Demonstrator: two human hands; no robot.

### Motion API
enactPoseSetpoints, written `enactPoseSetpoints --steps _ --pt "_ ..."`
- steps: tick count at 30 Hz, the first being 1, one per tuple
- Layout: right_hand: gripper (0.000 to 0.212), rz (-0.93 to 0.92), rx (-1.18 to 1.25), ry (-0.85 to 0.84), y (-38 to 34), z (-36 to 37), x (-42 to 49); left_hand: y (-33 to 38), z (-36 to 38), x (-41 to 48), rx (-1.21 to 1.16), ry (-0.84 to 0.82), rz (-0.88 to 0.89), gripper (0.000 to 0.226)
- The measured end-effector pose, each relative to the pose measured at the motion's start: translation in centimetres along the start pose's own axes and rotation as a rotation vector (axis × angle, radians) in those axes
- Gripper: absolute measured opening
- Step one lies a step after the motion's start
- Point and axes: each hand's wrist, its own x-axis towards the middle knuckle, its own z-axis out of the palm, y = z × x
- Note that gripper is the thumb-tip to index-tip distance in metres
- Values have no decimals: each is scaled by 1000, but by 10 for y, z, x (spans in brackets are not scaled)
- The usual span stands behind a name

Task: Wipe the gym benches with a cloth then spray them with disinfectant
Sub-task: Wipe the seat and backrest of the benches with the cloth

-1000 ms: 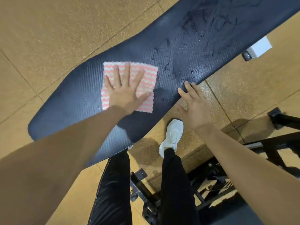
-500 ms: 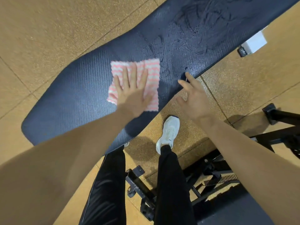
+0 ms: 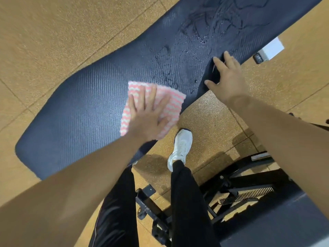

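A long dark padded gym bench (image 3: 85, 111) runs diagonally from lower left to upper right. Wet streaks and droplets (image 3: 210, 31) cover its upper right part. A pink and white zigzag cloth (image 3: 170, 104) lies at the bench's near edge, partly overhanging it. My left hand (image 3: 149, 116) presses flat on the cloth with fingers spread. My right hand (image 3: 226, 77) rests on the bench's near edge to the right, fingers apart and curled over the rim.
Tan speckled floor tiles surround the bench. My legs in black trousers and a white shoe (image 3: 181, 147) stand below the bench edge. Black metal frame parts with a spring (image 3: 249, 195) sit at lower right. A white block (image 3: 270, 49) lies beyond the bench at right.
My left hand has slid the cloth toward the right and the near edge of the bench. My right hand has shifted right along the edge and now curls over it.
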Motion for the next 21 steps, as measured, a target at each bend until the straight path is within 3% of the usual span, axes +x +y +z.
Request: enactPoseSetpoints --steps 9,13,17,21 --pt "95 11 -49 20 31 -7 15 -18 -108 147 -78 36 -233 78" --pt "99 45 -60 51 50 -16 31 -10 -121 179 -131 25 -291 80" --pt "97 59 -62 73 66 -21 45 17 -94 160 -46 129 -160 80" --pt "94 100 -79 82 81 -27 54 55 -61 124 20 96 -26 81"
